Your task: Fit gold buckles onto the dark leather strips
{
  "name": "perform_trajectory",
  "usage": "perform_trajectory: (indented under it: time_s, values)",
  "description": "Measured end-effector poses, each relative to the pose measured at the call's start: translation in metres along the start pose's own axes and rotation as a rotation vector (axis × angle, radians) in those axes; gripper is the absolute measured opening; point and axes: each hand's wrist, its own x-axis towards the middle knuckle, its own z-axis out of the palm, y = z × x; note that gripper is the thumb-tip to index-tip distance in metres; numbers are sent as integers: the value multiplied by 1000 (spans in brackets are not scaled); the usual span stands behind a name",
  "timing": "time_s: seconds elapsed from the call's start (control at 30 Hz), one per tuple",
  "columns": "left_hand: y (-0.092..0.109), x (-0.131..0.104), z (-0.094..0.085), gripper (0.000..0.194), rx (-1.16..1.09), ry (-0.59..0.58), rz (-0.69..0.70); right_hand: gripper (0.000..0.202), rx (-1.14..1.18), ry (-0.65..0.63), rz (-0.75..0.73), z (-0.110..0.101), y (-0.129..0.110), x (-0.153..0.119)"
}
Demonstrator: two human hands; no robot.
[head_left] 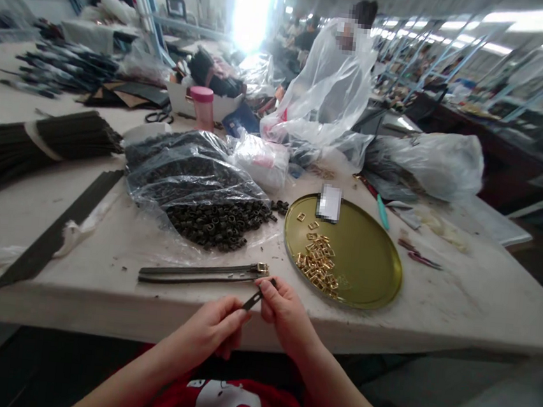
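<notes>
Between my two hands runs a dark strap [252, 301] with a slot near its end. My left hand [221, 325] is closed on the strap, while my right hand [281, 303] pinches its tip between thumb and fingers. Just beyond them lies a finished-looking dark belt strap [197, 273], folded double, with a gold buckle [262, 268] at its right end. To the right, a round gold tray [371, 264] holds a heap of small gold buckles [318, 262]. Small dark loops [221, 224] spill out of a clear plastic bag [184, 163].
At left are a tied bundle of dark straps [41, 143] and a flat row of strips [68, 222]. Pliers [422, 256] and a teal-handled tool [383, 211] lie right of the tray. Scissors [159, 116], a pink-lidded jar [202, 108] and plastic bags stand farther back. A person is across the table.
</notes>
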Motion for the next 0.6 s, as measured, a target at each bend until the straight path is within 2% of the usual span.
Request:
perform_trajectory:
  time_s: [0.1, 0.23, 0.33, 0.4, 0.43, 0.47, 0.5, 0.57, 0.6]
  values:
    - [-1, 0, -7, 35, 54, 31, 2, 30, 36, 65, -49, 0, -4, 4]
    - [-4, 6, -4, 43, 18, 82, 16, 31, -27, 24, -94, 12, 11, 3]
    - [-7, 12, -2, 57, -96, 127, -5, 33, -174, -62, -169, 14, 16, 1]
    - [-9, 16, -4, 67, -169, 174, 8, 34, -321, -158, -213, 5, 6, 5]
    - [-10, 19, -7, 70, -203, 189, 14, 36, -416, -168, -244, -3, -4, 11]
    - [-11, 23, -9, 71, -236, 202, 18, 36, -537, -135, -283, -13, -15, 21]
    - [-12, 26, -12, 70, -264, 213, 17, 36, -680, -41, -330, -24, -28, 33]
    - [-15, 33, -18, 65, -292, 236, 10, 27, -1016, 204, -379, -49, -55, 64]
    - [-16, 36, -21, 61, -294, 250, 14, 21, -1215, 333, -354, -61, -68, 82]
